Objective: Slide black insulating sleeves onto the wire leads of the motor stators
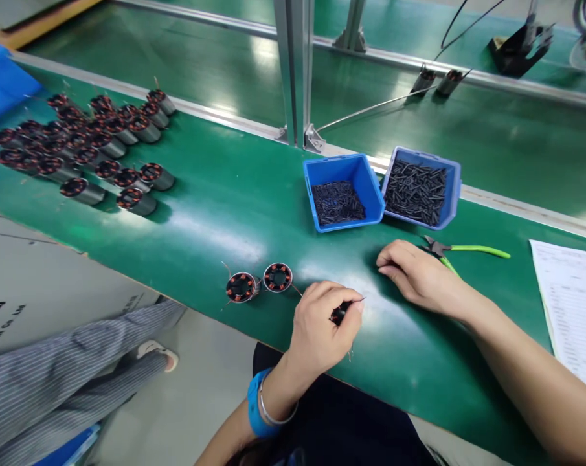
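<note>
My left hand [322, 327] is wrapped round a dark wound motor stator [340, 313], mostly hidden by the fingers. A thin wire end sticks out past the thumb and index fingertip. To the right, my right hand [416, 275] hovers over or rests on the bench with its fingertips pinched together. Whatever is in that pinch, if anything, is hidden. Just beyond it lie side cutters [438, 247] with green handles. Two more stators stand left of my left hand: one stator [241, 287] and another stator [278, 277], both with copper windings and loose wire ends.
A blue bin [375, 207] and a paler bin [452, 207] hold short black tubes. Many stators [112, 139] cluster at the far left. A metal post [295, 71] rises behind the bins. Printed paper [572, 304] lies at right. Another person's striped trousers [69, 362] show lower left.
</note>
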